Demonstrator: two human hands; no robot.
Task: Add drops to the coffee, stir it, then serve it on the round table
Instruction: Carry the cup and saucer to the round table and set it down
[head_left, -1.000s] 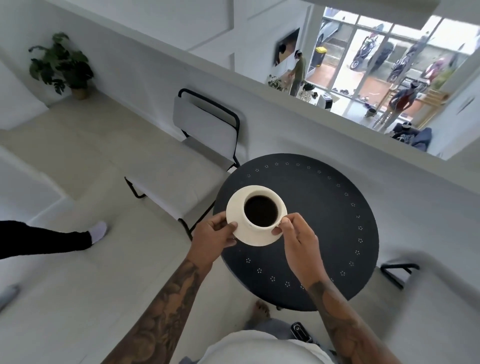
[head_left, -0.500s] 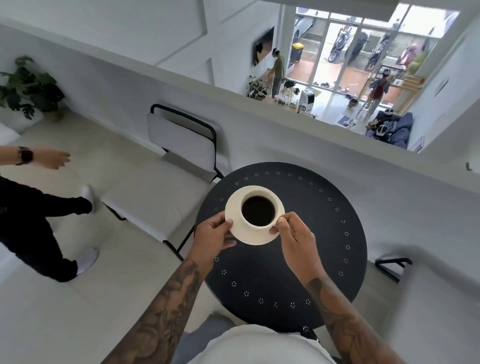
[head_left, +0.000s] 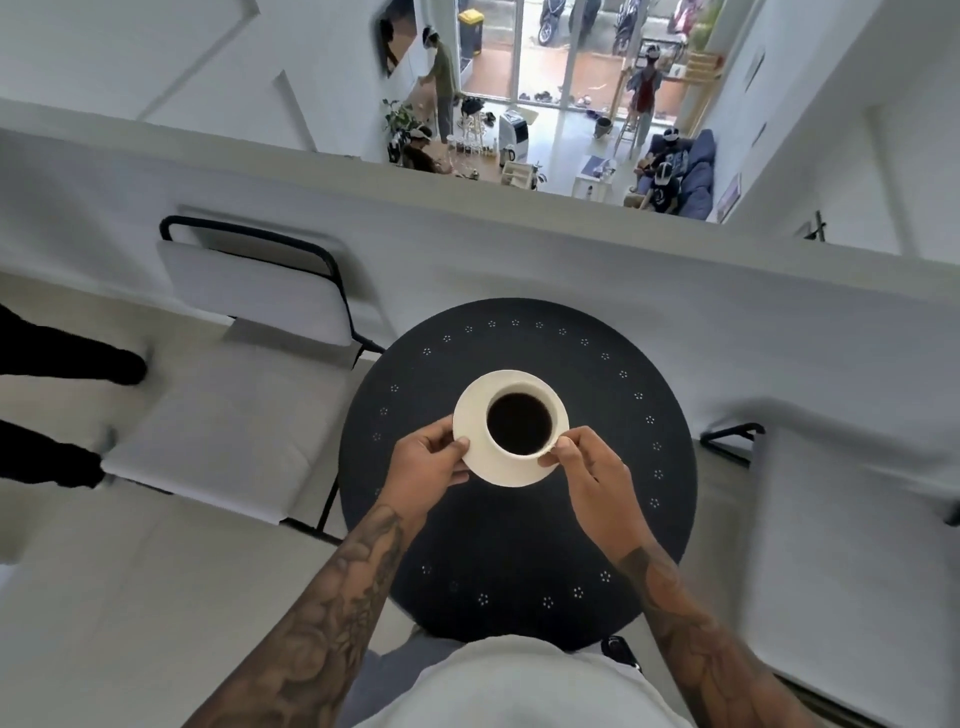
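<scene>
A: Cup (head_left: 521, 422) and saucer (head_left: 475, 447) are carried further over the round surface (head_left: 519, 545) than a second ago.
B: Grip?
A: Saucer rim is pinched by left hand (head_left: 422, 467) and right hand (head_left: 597, 480). Contact with the surface can't be told; set-down judged imminent.

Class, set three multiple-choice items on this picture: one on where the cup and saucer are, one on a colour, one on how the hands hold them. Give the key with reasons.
1. Where is the saucer?
A. On the chair seat
B. Over the round table
C. On the floor

2. What colour is the table top?
A. White
B. Red
C. Black

3. How is the cup with its saucer held?
A. Left hand and right hand both grip it
B. One hand only
C. No hand touches it

Key: B, the dark round top lies all around the saucer; C, the top is black with small pale dots; A, left fingers pinch the saucer's rim, right fingers meet cup and saucer.
</scene>
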